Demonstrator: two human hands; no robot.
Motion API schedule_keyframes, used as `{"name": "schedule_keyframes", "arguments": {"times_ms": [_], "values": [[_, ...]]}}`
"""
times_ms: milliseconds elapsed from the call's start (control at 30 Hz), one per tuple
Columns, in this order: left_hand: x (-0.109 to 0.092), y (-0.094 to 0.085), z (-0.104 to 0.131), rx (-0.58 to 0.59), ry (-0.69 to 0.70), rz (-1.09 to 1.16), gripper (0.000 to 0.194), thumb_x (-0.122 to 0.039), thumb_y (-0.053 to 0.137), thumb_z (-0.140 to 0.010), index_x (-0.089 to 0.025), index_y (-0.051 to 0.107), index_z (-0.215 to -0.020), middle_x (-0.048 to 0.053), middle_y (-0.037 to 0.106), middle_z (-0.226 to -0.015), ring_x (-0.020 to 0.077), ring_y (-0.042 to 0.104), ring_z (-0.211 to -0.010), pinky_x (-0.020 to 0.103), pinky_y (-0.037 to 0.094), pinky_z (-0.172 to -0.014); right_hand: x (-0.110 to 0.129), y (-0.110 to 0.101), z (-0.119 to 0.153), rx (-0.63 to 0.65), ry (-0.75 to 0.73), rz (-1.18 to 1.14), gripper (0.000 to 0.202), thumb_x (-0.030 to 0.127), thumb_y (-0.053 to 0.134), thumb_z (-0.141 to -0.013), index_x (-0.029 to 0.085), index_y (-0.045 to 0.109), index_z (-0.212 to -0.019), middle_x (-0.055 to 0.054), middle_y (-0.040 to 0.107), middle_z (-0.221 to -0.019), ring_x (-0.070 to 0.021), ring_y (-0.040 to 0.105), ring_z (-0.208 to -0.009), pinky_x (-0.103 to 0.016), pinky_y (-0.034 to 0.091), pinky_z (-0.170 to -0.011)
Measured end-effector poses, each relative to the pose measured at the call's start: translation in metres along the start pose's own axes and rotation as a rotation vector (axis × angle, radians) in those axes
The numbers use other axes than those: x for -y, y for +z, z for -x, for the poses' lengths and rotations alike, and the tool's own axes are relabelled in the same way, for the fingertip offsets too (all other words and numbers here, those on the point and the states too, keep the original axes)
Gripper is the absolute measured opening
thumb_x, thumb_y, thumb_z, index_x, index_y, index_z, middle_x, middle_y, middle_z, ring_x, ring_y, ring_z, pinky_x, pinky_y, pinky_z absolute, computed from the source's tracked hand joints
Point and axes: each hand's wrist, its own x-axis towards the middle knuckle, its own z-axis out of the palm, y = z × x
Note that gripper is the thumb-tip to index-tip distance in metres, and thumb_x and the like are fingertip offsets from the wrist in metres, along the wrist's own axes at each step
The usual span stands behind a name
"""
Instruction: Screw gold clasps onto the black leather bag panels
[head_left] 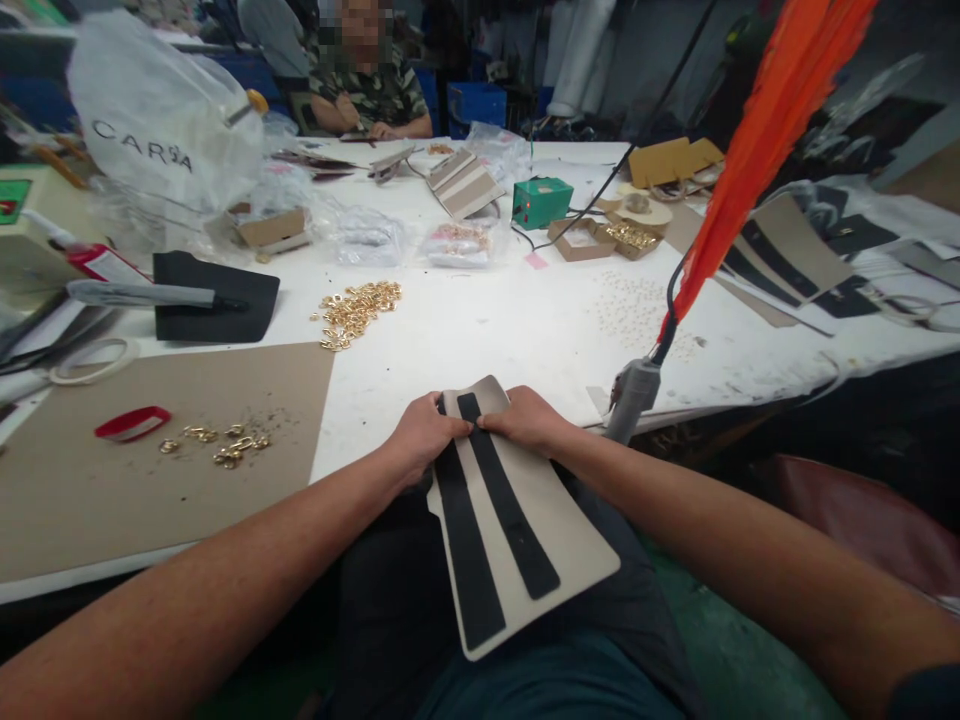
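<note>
A beige flat panel with rounded corners and two long black strips lies slanted over my lap, its far end at the table edge. My left hand grips its left far edge, thumb pressed on top near the strips. Across from it, my right hand holds the right far edge, its thumb on the upper end of the inner black strip. Both thumbs nearly meet there. The fingers beneath the panel are hidden.
Gold metal rings are heaped on the white table. A beige board at left bears a red dish and loose gold fittings. A grey tool hangs at right beneath orange cloth. Another person sits across.
</note>
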Motion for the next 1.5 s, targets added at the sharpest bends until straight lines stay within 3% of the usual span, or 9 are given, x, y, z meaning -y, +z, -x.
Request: {"name": "schedule_keyframes", "arguments": {"times_ms": [200,300,400,567,767,900,1000,1167,1500], "values": [[-0.012,-0.012,-0.003,-0.113,0.092,-0.334,0.054,-0.027,0.085,-0.06,-0.018,0.069,-0.112,0.012,0.077,-0.107,0.038,0.071,-0.102,0.05,0.058,-0.089,0.004,0.001,-0.005,-0.018,0.028,0.071,0.028,0.036,0.079,-0.079,0.012,0.077,-0.094,-0.012,0.077,-0.09,-0.0258,0.071,-0.08,-0.028,0.048,-0.062],[-0.007,-0.015,0.007,-0.268,0.375,-0.606,0.072,-0.044,0.085,-0.071,-0.019,0.062,-0.134,0.018,0.064,-0.14,0.0405,0.058,-0.131,0.056,0.048,-0.109,0.001,0.001,-0.006,0.0,0.004,0.075,0.025,0.037,0.077,-0.081,0.014,0.078,-0.092,-0.011,0.077,-0.09,-0.0246,0.071,-0.079,-0.027,0.047,-0.061],[0.006,-0.012,0.013,-0.237,0.694,-0.765,0.054,-0.045,0.078,-0.083,-0.022,0.067,-0.13,0.013,0.066,-0.143,0.0349,0.055,-0.136,0.052,0.045,-0.116,-0.002,0.002,-0.01,-0.014,-0.02,0.092,0.022,0.034,0.077,-0.08,0.014,0.077,-0.089,-0.01,0.077,-0.088,-0.0236,0.07,-0.078,-0.026,0.045,-0.06],[0.026,-0.004,0.004,-0.198,0.776,-0.695,0.029,-0.044,0.068,-0.09,-0.023,0.078,-0.106,0.01,0.077,-0.126,0.0329,0.067,-0.12,0.051,0.051,-0.107,0.0,-0.002,-0.008,-0.063,-0.138,0.097,0.019,0.035,0.077,-0.08,0.016,0.075,-0.08,-0.002,0.073,-0.076,-0.02,0.068,-0.075,-0.022,0.044,-0.06],[0.032,-0.009,-0.014,-0.192,0.78,-0.673,0.033,-0.052,0.069,-0.087,-0.027,0.078,-0.106,0.008,0.079,-0.122,0.0351,0.067,-0.12,0.054,0.05,-0.109,-0.022,-0.028,0.063,-0.365,-0.4,-0.012,0.034,0.041,0.073,-0.089,0.026,0.071,-0.12,-0.003,0.073,-0.118,-0.0182,0.07,-0.097,-0.024,0.054,-0.081],[0.034,-0.011,-0.018,-0.197,0.781,-0.712,0.033,-0.054,0.069,-0.087,-0.028,0.078,-0.105,0.007,0.079,-0.12,0.0359,0.068,-0.118,0.053,0.05,-0.107,-0.078,-0.078,0.099,-0.68,-0.377,-0.192,0.025,0.043,0.064,-0.096,0.02,0.074,-0.095,-0.004,0.074,-0.085,-0.0178,0.07,-0.076,-0.026,0.055,-0.072],[0.036,-0.012,-0.021,-0.196,0.785,-0.711,0.033,-0.055,0.069,-0.087,-0.028,0.077,-0.105,0.007,0.078,-0.121,0.0365,0.068,-0.118,0.054,0.05,-0.107,-0.126,-0.129,0.072,-0.795,-0.12,-0.129,0.038,0.049,0.056,-0.098,0.016,0.073,-0.102,-0.005,0.074,-0.08,-0.0195,0.071,-0.073,-0.027,0.054,-0.066],[0.041,-0.012,-0.026,-0.205,0.782,-0.698,0.035,-0.057,0.068,-0.087,-0.028,0.077,-0.105,0.007,0.078,-0.121,0.0369,0.067,-0.118,0.055,0.049,-0.107,-0.177,-0.189,-0.014,-0.767,-0.013,0.092,0.033,0.032,0.061,-0.092,0.011,0.076,-0.113,-0.003,0.073,-0.077,-0.0168,0.067,-0.07,-0.027,0.051,-0.074],[0.044,-0.011,-0.028,-0.209,0.787,-0.693,0.035,-0.059,0.069,-0.087,-0.03,0.076,-0.106,0.006,0.078,-0.124,0.0367,0.067,-0.118,0.055,0.049,-0.107,-0.19,-0.203,-0.045,-0.641,0.004,0.538,0.022,0.026,0.061,-0.092,0.019,0.082,-0.094,-0.006,0.077,-0.093,-0.0182,0.064,-0.085,-0.027,0.039,-0.074]]}}
